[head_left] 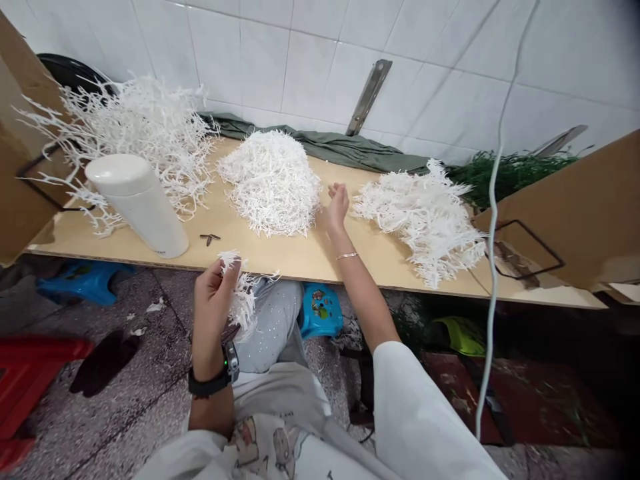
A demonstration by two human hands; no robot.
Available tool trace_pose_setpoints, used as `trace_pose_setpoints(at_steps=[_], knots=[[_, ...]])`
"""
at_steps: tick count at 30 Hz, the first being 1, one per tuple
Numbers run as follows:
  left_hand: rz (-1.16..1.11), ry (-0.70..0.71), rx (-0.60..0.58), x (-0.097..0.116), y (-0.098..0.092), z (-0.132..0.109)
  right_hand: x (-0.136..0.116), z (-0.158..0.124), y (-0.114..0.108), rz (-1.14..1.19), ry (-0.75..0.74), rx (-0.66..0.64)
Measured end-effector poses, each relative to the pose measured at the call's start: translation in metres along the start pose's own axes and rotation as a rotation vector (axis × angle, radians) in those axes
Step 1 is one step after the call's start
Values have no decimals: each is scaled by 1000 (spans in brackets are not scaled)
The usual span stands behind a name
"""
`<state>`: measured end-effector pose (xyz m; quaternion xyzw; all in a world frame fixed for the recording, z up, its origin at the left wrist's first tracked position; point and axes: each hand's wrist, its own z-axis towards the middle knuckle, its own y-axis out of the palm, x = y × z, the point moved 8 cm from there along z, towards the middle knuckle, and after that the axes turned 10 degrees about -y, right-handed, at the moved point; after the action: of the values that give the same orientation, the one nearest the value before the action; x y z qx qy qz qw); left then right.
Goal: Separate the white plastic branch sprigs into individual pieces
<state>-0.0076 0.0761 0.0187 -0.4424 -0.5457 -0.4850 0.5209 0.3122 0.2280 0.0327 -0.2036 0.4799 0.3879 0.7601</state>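
Note:
My left hand (214, 291), low in front of the table edge, is closed on a bunch of white branched plastic sprigs (243, 300) that hangs over my lap. Over the cardboard-topped table, my right hand (337, 205) has its fingers curled together; whatever they hold, if anything, cannot be made out. It is just right of the dense middle pile of white sprigs (275, 183). Farther right lies another heap of white sprigs (420, 213), its strands combed in several directions. A looser heap of longer white branched pieces (145, 127) fills the table's left end.
A white bottle (145, 210) stands near the front left edge, beside several small dark pieces (210, 237). Cardboard walls (575, 207) close both ends. A grey cable (495, 220) hangs down at right. Green foliage (510, 173) lies behind, blue stools (321, 310) below.

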Motion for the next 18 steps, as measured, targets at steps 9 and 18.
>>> trace_pose_setpoints(at_steps=[9,18], knots=[[27,59,-159,3,27,-6,-102,-197,15,350,-21,-489],[36,65,-249,3,39,-16,-96,-224,10,190,2,-540]])
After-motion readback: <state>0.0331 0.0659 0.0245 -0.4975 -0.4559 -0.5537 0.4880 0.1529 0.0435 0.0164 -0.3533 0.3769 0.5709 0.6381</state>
